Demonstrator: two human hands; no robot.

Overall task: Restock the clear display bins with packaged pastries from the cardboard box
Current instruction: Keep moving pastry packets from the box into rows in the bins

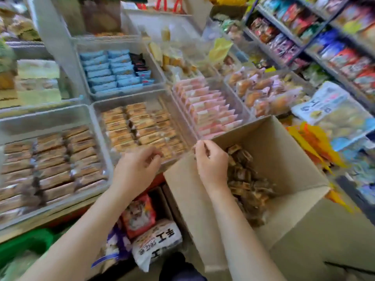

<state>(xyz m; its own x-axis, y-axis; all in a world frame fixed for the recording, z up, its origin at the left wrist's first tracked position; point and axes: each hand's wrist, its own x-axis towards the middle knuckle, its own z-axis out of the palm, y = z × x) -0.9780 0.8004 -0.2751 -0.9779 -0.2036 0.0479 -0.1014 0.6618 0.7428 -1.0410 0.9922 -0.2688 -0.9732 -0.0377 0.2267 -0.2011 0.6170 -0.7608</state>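
**Hands at the box rim, pastries below**

Both bare forearms reach up from the bottom edge. Between them, lower down, lie a white printed bag [156,241] and a red snack bag [139,217].

The right hand [211,161] sits over the near-left corner of the open cardboard box [280,142], fingers curled inward with thumb and fingertips drawn together; something thin and clear may be pinched there, but the blur does not let me tell. Just right of and below that hand, inside the box, lies a loose heap of brown packaged pastries [247,185].

The left hand [138,167] hovers just left of the box corner, fingers loosely curled; whether it holds anything I cannot tell. Directly beyond its fingertips stands a clear display bin [97,110] with rows of tan packaged pastries [140,126]. Further left of this hand is another clear bin of brown packets [50,163]. Beyond the right hand sits a bin of pink packets [209,110]; farther back, one of blue packets [109,71].
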